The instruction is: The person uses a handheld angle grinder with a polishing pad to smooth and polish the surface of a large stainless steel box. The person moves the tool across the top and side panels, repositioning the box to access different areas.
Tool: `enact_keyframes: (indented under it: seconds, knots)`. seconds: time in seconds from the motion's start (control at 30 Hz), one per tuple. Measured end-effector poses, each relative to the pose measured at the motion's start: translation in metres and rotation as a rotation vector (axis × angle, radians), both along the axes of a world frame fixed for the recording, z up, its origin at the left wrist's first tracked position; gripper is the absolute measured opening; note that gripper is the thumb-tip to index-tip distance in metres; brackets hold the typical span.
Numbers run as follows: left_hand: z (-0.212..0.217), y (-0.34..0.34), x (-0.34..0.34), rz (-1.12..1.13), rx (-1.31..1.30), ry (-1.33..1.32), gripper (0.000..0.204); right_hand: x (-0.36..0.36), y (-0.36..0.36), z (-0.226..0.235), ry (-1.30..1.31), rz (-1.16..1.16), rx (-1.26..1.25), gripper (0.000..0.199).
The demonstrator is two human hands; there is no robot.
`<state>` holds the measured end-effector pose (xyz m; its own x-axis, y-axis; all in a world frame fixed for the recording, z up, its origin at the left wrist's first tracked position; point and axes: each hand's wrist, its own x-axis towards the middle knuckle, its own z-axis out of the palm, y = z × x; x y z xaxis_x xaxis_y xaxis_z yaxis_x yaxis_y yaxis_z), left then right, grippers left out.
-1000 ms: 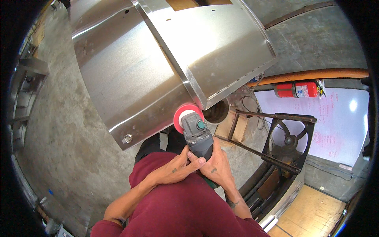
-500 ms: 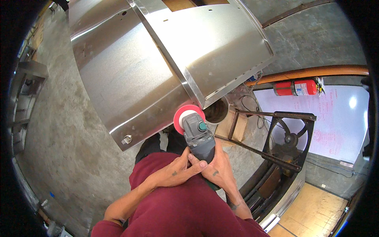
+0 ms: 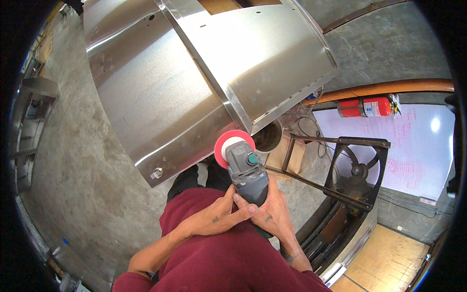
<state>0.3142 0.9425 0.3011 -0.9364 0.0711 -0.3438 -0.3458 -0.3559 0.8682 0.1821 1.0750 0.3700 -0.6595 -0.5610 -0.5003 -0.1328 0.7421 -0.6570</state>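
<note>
Both of my hands are wrapped round the body of a grey angle grinder (image 3: 248, 176), close in front of my maroon shirt. My left hand (image 3: 221, 215) grips it from the left, thumb laid across toward the other hand. From the right, my right hand (image 3: 273, 208) closes round the rear of the body. A pink-red disc (image 3: 221, 152) with a white centre sits on the grinder's head, over the near edge of a large shiny sheet-metal panel (image 3: 160, 92). Whether the disc touches the metal I cannot tell. A raised metal strip (image 3: 209, 73) crosses the panel.
Right of the panel's near corner are a round hollow container (image 3: 268, 137) and a piece of wood (image 3: 287, 155). Farther right stands a dark metal frame with a fan (image 3: 359, 169). A red fire extinguisher (image 3: 365, 107) lies before a whiteboard (image 3: 389, 146). Metal shelving (image 3: 36, 112) stands far left.
The grinder and both hands have shifted slightly right and toward me. My grip on it looks the same, and the panel has hardly moved in view.
</note>
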Motion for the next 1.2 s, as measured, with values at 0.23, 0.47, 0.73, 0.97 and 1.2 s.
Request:
enact_keyframes:
  seconds: [0.23, 0.47, 0.73, 0.97, 1.2]
  knots:
    - [-0.001, -0.001, 0.0, -0.003, 0.005, 0.008, 0.109, 0.0, -0.001, 0.002, 0.024, 0.022, -0.002, 0.084]
    - [-0.001, -0.003, -0.004, 0.003, 0.0, -0.03, 0.103, -0.003, -0.001, -0.006, 0.02, 0.035, 0.015, 0.083]
    - [-0.004, -0.007, -0.007, -0.041, 0.034, -0.109, 0.099, -0.006, -0.007, -0.011, -0.032, -0.029, 0.043, 0.078]
    - [-0.016, 0.0, -0.006, 0.008, 0.022, -0.067, 0.101, -0.009, -0.005, -0.022, 0.022, 0.06, 0.047, 0.082]
    - [-0.024, 0.001, -0.006, 0.014, 0.047, -0.043, 0.102, -0.01, -0.005, -0.022, -0.003, 0.053, 0.056, 0.082]
